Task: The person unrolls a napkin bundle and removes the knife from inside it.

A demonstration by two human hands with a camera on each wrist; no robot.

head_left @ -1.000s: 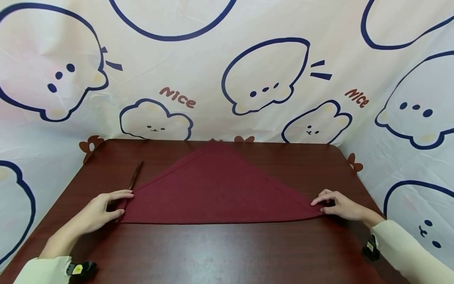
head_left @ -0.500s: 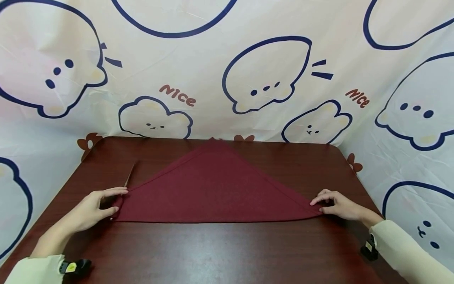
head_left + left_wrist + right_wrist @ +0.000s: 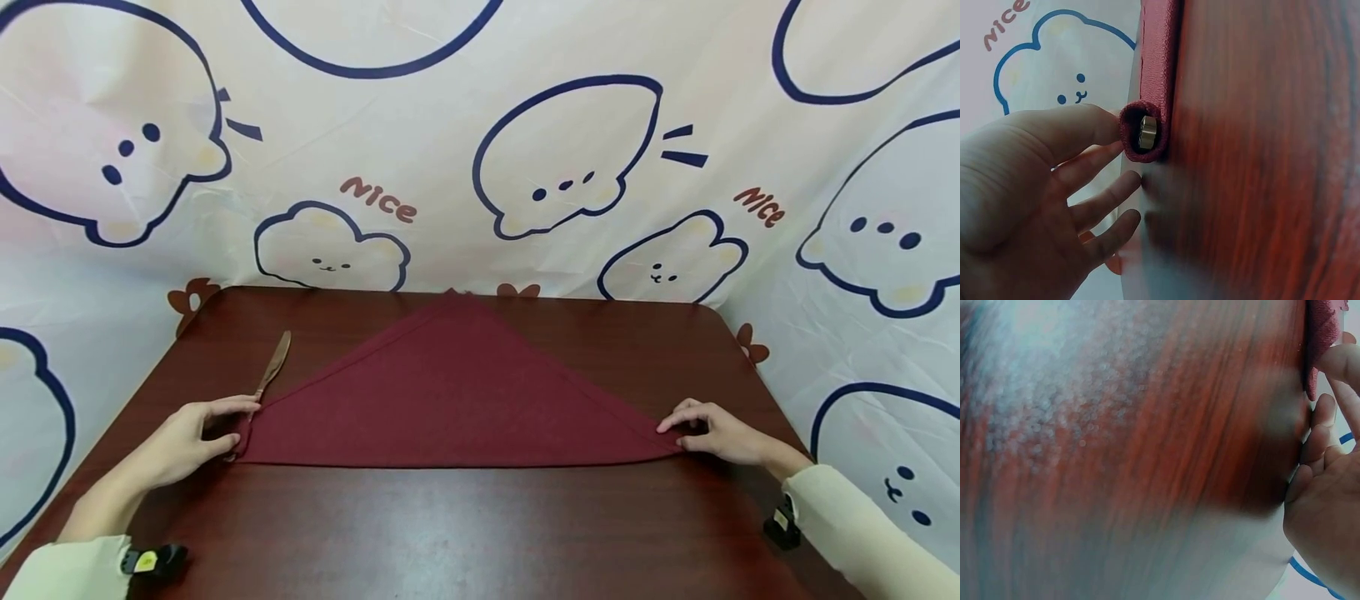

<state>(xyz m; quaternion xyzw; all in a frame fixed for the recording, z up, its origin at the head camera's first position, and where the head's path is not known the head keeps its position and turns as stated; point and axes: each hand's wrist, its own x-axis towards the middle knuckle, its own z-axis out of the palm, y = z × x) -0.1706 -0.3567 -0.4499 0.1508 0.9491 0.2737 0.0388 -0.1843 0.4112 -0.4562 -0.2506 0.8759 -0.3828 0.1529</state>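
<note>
A dark red cloth [image 3: 457, 392] lies folded in a triangle, its peak near the far edge. At its left corner my left hand [image 3: 183, 437] pinches a small roll of the cloth between thumb and fingers. From the roll's far end sticks the gold blade of a knife [image 3: 276, 360]; in the left wrist view the knife's handle end [image 3: 1147, 132] shows inside the rolled cloth [image 3: 1159, 62]. The middle of the knife is hidden. My right hand [image 3: 720, 433] holds the right corner between thumb and fingers; the right wrist view shows that corner of cloth [image 3: 1324, 344] at the thumb.
The brown wooden table [image 3: 450, 533] extends in front of the cloth and to both sides. A white curtain [image 3: 435, 125] with cartoon bears hangs behind and at the sides. Each wrist carries a black strap device [image 3: 153, 562].
My left hand has moved left with the roll and the knife, and more flat cloth shows beside it. The blade has turned from edge-on to its broad side. The right hand stays put.
</note>
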